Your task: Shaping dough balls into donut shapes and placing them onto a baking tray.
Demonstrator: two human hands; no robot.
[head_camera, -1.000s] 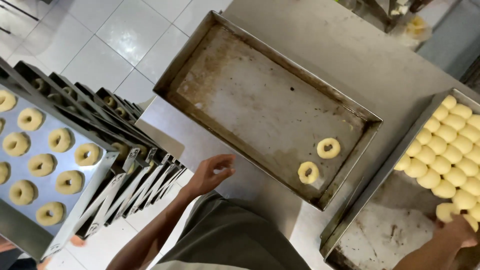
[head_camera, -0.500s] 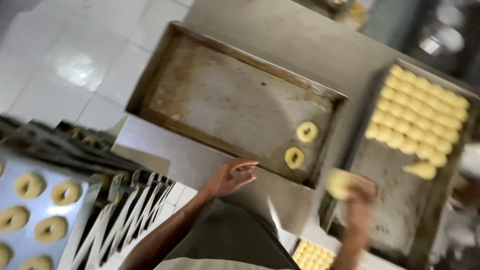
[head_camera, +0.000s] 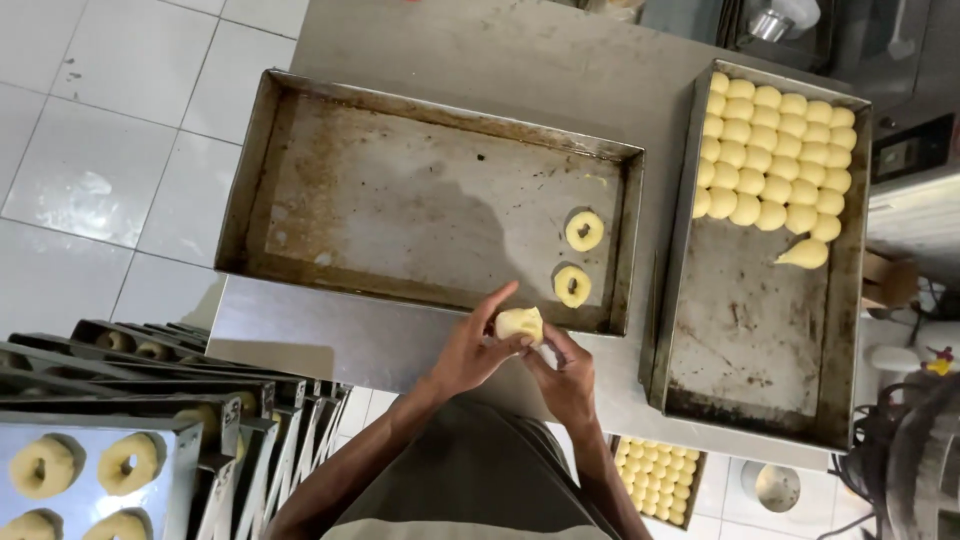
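Note:
My left hand (head_camera: 472, 350) and my right hand (head_camera: 566, 374) meet over the near edge of the steel table, both gripping one pale dough ball (head_camera: 520, 323). Just beyond them lies a large worn metal tray (head_camera: 350, 190) with two ring-shaped dough pieces, one (head_camera: 584, 230) behind the other (head_camera: 572, 285), at its right end. To the right a second tray (head_camera: 760, 330) holds several rows of round dough balls (head_camera: 775, 150) in its far half, with one stretched piece (head_camera: 805, 253) apart from them.
A rack of stacked trays (head_camera: 150, 440) with ring-shaped dough stands at the lower left over the white tiled floor (head_camera: 90, 150). Another tray of small dough balls (head_camera: 655, 470) sits below the table. Dark equipment (head_camera: 910, 140) and cables fill the right edge.
My right hand took a dough ball from the right tray and carried it left. My left hand came up to meet it, and both now hold the ball.

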